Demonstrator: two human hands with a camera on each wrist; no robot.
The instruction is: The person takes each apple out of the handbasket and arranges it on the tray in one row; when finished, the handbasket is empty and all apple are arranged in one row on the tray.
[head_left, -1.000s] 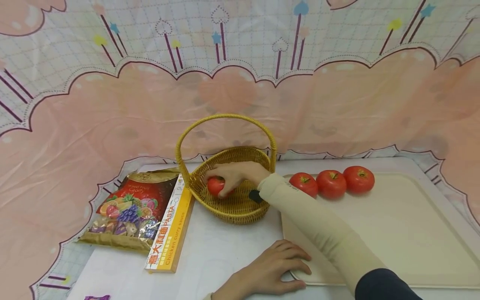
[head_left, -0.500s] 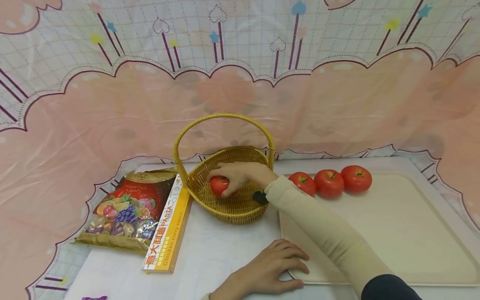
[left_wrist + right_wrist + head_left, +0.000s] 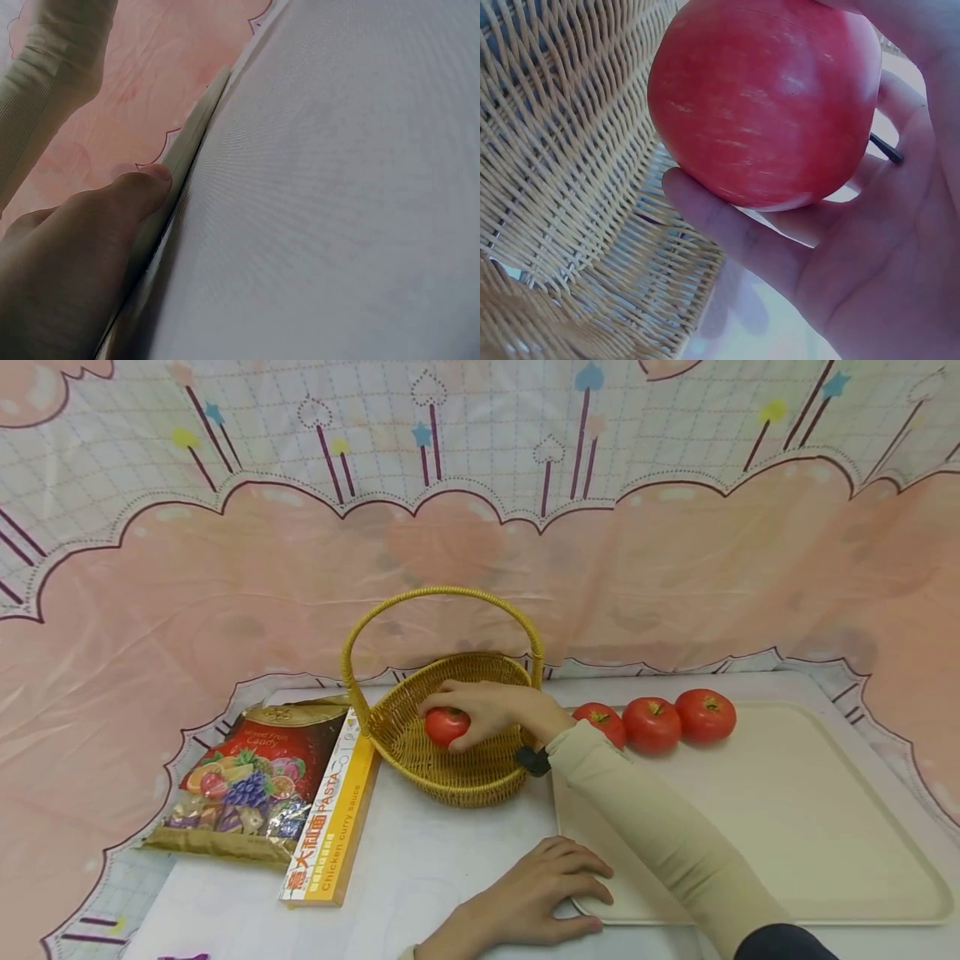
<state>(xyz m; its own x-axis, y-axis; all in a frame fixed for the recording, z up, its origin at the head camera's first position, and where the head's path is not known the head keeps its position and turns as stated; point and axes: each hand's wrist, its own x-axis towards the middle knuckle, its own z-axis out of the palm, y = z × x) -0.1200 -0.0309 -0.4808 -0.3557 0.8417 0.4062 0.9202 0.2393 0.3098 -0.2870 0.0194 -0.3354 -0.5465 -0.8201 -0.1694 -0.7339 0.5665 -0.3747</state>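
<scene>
My right hand (image 3: pixel 483 710) is inside the yellow wicker basket (image 3: pixel 480 793) and grips a red apple (image 3: pixel 447 727). Thumb and fingers lie round the fruit in the right wrist view, where the apple (image 3: pixel 765 97) shows pale streaks and a dark stem near the palm. Woven basket wall (image 3: pixel 577 150) stands close beside it. At the front left corner of a cream tray (image 3: pixel 810 827), my left hand (image 3: pixel 543 893) rests with its fingers spread over the rim. The left wrist view has the thumb of the left hand (image 3: pixel 82 232) against the tray's edge (image 3: pixel 187 142).
Several red tomatoes stand at the tray's back left; one is the rightmost tomato (image 3: pixel 705 717). Left of the basket lie a pasta box (image 3: pixel 330 827) and a mixed fruit candy bag (image 3: pixel 247 777). The basket's tall handle (image 3: pixel 442 591) arches above the right hand. A patterned cloth (image 3: pixel 300 568) hangs behind.
My right hand has shifted a little to the right within the basket, bringing the gripped apple along. The left hand stays on the tray corner. The whole head view has drifted slightly.
</scene>
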